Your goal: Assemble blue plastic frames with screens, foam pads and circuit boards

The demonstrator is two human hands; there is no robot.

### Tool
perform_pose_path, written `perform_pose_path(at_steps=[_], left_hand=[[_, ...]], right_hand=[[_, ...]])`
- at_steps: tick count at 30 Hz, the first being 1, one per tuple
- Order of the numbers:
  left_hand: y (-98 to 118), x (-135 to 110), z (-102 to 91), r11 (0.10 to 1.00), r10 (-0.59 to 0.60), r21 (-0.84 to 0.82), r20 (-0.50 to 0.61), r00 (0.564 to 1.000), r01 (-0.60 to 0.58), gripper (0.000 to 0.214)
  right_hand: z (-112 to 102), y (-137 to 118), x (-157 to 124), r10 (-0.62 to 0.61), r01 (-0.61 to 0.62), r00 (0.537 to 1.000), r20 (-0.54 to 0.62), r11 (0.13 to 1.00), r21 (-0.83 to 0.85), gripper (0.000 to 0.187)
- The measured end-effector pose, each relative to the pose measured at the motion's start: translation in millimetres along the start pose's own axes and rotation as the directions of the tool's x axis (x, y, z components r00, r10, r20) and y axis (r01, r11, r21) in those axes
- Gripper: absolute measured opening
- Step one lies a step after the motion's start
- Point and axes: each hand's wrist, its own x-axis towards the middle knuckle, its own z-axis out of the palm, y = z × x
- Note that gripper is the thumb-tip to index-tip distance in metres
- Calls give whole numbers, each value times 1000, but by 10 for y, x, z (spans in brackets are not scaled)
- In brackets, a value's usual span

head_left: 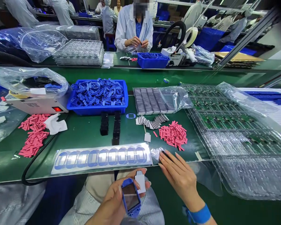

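My left hand point(117, 195) is closed around a blue plastic frame point(132, 211) with a dark rectangular screen set in it. The same hand also has a small white, flat piece point(140, 182) between its fingers, just behind the frame. At the table's front edge, my right hand point(179, 175) lies flat with its fingers stretched out. Its fingertips touch crumpled clear film point(155, 154) and a small dark strip partly hidden beneath them. Left of it is a sheet of blue ring-shaped films point(103, 157). Above the fingertips lies a heap of pink strips point(174, 134).
A blue bin point(97, 111) of blue frames stands at the back, with stacks of black pieces point(116, 126) before it. Trays of green circuit boards point(224, 120) cover the right side. A black cable point(29, 168) hangs over the left front edge. A co-worker point(124, 31) sits opposite.
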Motion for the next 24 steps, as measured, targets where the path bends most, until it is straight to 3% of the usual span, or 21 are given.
perform_pose_path(at_steps=[3, 5, 6, 8, 10, 11, 13, 14, 16, 17, 21, 22, 24], left_hand=[[8, -39, 23, 1000, 6, -4, 15, 1000, -6, 36], [-6, -78, 39, 999, 32, -4, 19, 999, -32, 35], [-22, -99, 46, 999, 53, 8, 17, 998, -53, 35], [-70, -142, 52, 993, 107, 45, 4, 994, -107, 37], [-131, -187, 43, 986, 152, 74, -6, 988, -151, 39], [-160, -209, 35, 983, 166, 79, -3, 986, -165, 40], [-205, -255, 19, 982, 171, 76, 12, 985, -171, 40], [-217, -278, 13, 982, 173, 73, 26, 985, -175, 40], [-217, -321, 15, 977, 201, 61, 43, 979, -203, 40], [-206, -341, 21, 973, 220, 53, 52, 974, -223, 40], [-120, -385, 42, 952, 300, 48, 63, 952, -304, 39], [-93, -387, 32, 946, 315, 60, 65, 947, -319, 39], [-33, -391, -21, 945, 316, 78, 38, 948, -318, 40]], right_hand=[[-105, -110, 6, 123, -116, 992, -23, 975, 189, 22], [-201, -250, 58, 346, -301, 938, -12, 832, 465, 13], [-239, -337, 94, 457, -383, 888, 44, 686, 619, 10], [-277, -530, 172, 557, -460, 793, 246, 283, 842, 15], [-260, -725, 229, 478, -468, 748, 460, -111, 877, 25], [-234, -817, 240, 408, -471, 735, 541, -266, 841, 31], [-158, -984, 218, 268, -503, 689, 674, -493, 710, 38], [-112, -1059, 186, 204, -524, 661, 722, -564, 638, 39], [-7, -1199, 96, 115, -555, 632, 767, -624, 551, 43], [48, -1263, 50, 91, -563, 642, 762, -618, 548, 45], [214, -1446, -25, 90, -496, 774, 627, -528, 689, 56], [226, -1458, -1, 81, -500, 779, 622, -520, 693, 56], [209, -1440, 93, 34, -552, 737, 675, -546, 631, 57]])
